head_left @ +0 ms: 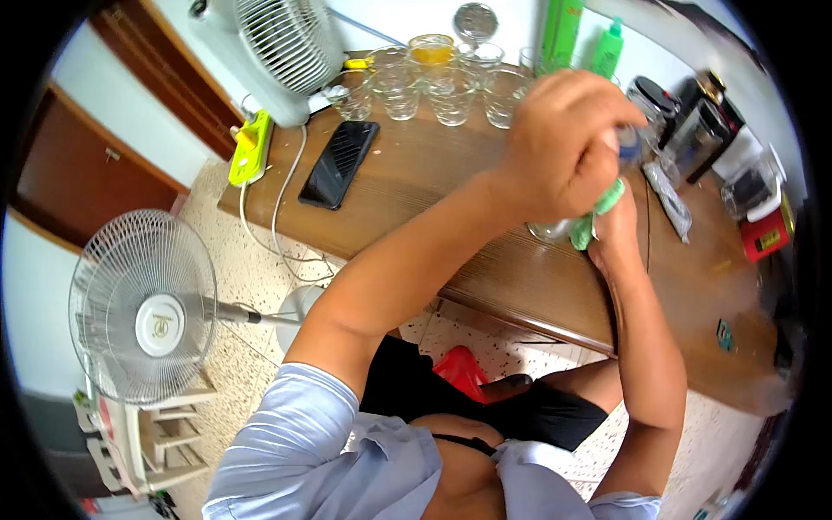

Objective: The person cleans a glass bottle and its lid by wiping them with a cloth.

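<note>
My left hand (568, 143) is raised over the right part of the desk, its fingers curled into a fist. What it grips is mostly hidden; a dark blue, partly clear piece (628, 143) shows beside the thumb. Below it, my right hand (615, 224) is closed on a light green cloth (582, 234). The rounded edge of a clear glass (546, 231) shows beside the cloth, under my left hand. Whether the right hand also holds this glass is hidden.
Several clear glass cups (451, 100) stand at the back of the wooden desk (416, 186), near a box fan (277, 43). A black phone (340, 165) lies left. Green bottles (608, 48) and jars (654, 100) stand right. A cable hangs from a power strip (251, 147).
</note>
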### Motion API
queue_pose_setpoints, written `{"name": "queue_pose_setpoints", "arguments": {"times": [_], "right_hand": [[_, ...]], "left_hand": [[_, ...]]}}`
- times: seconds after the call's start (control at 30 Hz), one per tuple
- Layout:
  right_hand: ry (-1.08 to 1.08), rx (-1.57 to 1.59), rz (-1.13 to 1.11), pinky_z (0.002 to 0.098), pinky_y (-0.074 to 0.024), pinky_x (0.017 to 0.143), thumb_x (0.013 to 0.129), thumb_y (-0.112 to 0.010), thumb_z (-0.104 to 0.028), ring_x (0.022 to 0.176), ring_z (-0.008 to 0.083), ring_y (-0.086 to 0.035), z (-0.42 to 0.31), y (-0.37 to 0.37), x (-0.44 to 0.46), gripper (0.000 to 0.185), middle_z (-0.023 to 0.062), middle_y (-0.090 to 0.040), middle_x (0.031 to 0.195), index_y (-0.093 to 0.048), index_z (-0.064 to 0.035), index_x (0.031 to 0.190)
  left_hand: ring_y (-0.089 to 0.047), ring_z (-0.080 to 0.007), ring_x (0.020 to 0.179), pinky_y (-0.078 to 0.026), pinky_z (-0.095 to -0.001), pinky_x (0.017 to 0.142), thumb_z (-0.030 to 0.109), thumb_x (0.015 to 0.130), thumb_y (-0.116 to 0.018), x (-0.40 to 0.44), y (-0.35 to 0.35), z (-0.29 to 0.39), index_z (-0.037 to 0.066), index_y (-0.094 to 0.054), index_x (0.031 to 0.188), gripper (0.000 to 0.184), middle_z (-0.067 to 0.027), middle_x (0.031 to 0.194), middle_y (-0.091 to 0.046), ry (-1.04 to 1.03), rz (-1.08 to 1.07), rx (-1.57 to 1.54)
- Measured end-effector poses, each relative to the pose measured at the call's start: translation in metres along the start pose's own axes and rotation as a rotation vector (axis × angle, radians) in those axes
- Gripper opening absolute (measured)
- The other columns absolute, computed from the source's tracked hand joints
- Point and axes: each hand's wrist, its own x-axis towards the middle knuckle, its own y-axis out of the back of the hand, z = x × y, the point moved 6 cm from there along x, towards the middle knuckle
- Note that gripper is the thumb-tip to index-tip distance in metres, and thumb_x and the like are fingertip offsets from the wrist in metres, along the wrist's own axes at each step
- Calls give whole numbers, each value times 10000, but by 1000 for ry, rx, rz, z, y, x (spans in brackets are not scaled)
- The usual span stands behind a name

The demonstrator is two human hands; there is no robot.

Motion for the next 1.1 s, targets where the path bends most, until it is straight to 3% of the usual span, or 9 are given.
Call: {"name": "queue_pose_setpoints", "arguments": {"times": [0.13, 0.27, 0.33, 0.47, 0.53, 0.67, 0.77, 0.8, 1.1], "right_hand": [[105, -196, -63, 357, -523, 891, 1137, -465, -370, 968, 192, -652, -13, -12, -3, 461, 105, -750, 1098, -733, 5, 1158], [148, -294, -62, 367, -520, 915, 1146, -433, -427, 980, 207, -669, -13, -15, 3, 557, 139, -764, 1047, -748, 28, 1093], [197, -268, -72, 370, -518, 919, 1145, -435, -444, 981, 209, -669, -8, -14, 11, 580, 140, -762, 1032, -744, 42, 1082], [176, -128, -126, 339, -510, 885, 1150, -448, -457, 936, 162, -632, -17, -22, 1, 581, 89, -741, 984, -745, 38, 1088], [144, -71, -154, 292, -496, 847, 1154, -472, -449, 914, 101, -601, -22, -22, -1, 535, 38, -712, 970, -739, 12, 1119], [423, 131, -28, 269, -490, 767, 1155, -508, -429, 872, 74, -586, -69, -26, -21, 471, -1, -686, 994, -715, -7, 1168], [1004, -587, 266, 283, -507, 830, 1150, -505, -347, 955, 108, -624, -86, 0, -31, 367, 29, -685, 1102, -677, -35, 1240], [474, 189, -37, 245, -469, 699, 1173, -449, -404, 783, 87, -590, -85, -19, -23, 443, 10, -650, 923, -679, -27, 1137], [500, 77, -47, 306, -498, 749, 1176, -449, -394, 823, 100, -564, -41, -34, -13, 480, 19, -655, 877, -691, 8, 1075]], "left_hand": [[-716, -258, 943, -576, -368, 900, 28, 873, -413, 11, 6, 5, -29, -738, 1117, 411, -159, 1015, -739, 281, -86, -41], [-698, -298, 831, -574, -384, 767, 24, 873, -521, 16, 12, 5, -12, -739, 1027, 269, -173, 943, -727, 301, -126, 25], [-671, -235, 877, -551, -342, 838, 1, 895, -386, 19, 15, 21, -57, -715, 1070, 377, -165, 969, -720, 430, -122, 20], [-673, -126, 905, -523, -259, 802, 170, 1023, -731, 9, 5, 10, -2, -761, 1104, 192, -65, 1003, -729, 376, -115, -2], [-672, -129, 899, -523, -260, 804, 160, 1005, -760, 13, -1, 19, 0, -763, 1108, 191, -54, 1007, -734, 214, -136, 37], [-680, -158, 972, -528, -274, 868, 99, 995, -746, 15, -7, 28, 9, -760, 1148, 179, -79, 1101, -730, 146, -196, -67], [-657, -182, 1110, -521, -302, 955, 51, 984, -701, 15, -6, 26, 4, -754, 1194, 222, -124, 1214, -703, 111, -265, -140], [-650, -183, 1130, -520, -309, 965, 58, 984, -691, 17, -6, 26, 2, -754, 1200, 231, -130, 1230, -698, 83, -295, -118], [-621, -224, 1185, -486, -334, 1034, 327, 1023, -602, 14, 5, 5, -15, -786, 1180, 420, -171, 1351, -639, 234, -387, -163]]}}
